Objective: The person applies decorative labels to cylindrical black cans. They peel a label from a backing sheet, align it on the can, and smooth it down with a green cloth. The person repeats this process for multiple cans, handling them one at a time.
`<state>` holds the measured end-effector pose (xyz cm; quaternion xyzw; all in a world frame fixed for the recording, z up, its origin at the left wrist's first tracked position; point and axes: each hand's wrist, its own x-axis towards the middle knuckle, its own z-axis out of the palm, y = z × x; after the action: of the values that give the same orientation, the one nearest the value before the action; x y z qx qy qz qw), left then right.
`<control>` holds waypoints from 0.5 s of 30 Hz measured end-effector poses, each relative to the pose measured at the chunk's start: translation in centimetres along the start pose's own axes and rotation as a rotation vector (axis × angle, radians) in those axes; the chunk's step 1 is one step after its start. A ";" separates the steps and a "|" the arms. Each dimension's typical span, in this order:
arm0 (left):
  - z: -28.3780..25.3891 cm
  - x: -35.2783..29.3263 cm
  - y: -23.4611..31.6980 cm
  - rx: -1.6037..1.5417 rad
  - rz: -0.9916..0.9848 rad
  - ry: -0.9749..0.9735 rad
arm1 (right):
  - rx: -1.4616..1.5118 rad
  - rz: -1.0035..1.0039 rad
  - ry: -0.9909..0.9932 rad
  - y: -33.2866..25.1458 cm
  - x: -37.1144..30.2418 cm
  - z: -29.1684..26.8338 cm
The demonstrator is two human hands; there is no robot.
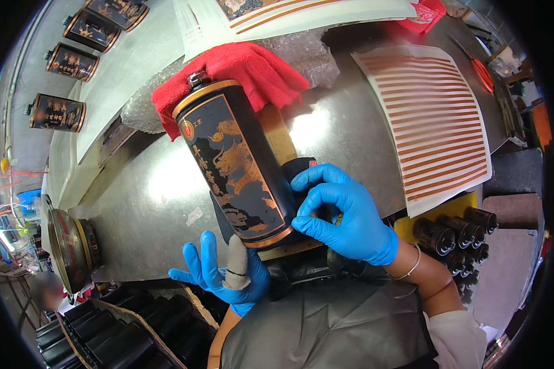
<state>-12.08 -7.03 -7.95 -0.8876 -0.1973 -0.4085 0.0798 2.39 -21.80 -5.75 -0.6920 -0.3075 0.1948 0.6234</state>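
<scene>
Near the front edge of the table (129,215), the left hand (247,284) has fingers apart; the right hand (354,216) gathers its fingertips, clamping unclear, at a tilted black bottle's (234,160) copper-rimmed, dragon-patterned base end. Open surface flanks it; a red towel (255,67) lies beyond.

One central bottle (235,165), four upper-left bottles (72,62)

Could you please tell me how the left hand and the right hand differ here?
The left hand has its fingers spread, while the right hand has its fingers bent. The left hand is by the bottom of the black canister; the right hand's fingertips are at the canister's lower right side. One digit of the left hand wears a greyish sleeve; none shows on the right hand. Both wear blue gloves.
</scene>
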 end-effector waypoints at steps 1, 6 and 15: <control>0.1 0.0 -0.1 0.009 0.026 -0.012 | 0.012 0.000 -0.006 0.1 0.0 0.0; 0.0 0.8 1.9 0.009 0.097 -0.106 | 0.048 0.003 -0.023 0.5 0.0 -0.1; 0.6 2.8 2.8 -0.673 -0.382 -0.288 | -0.048 0.009 -0.032 -0.4 -0.2 -0.6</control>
<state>-8.84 -8.56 -6.20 -0.8597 -0.2233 -0.3293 -0.3204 2.55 -22.36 -5.28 -0.7049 -0.3187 0.2013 0.6008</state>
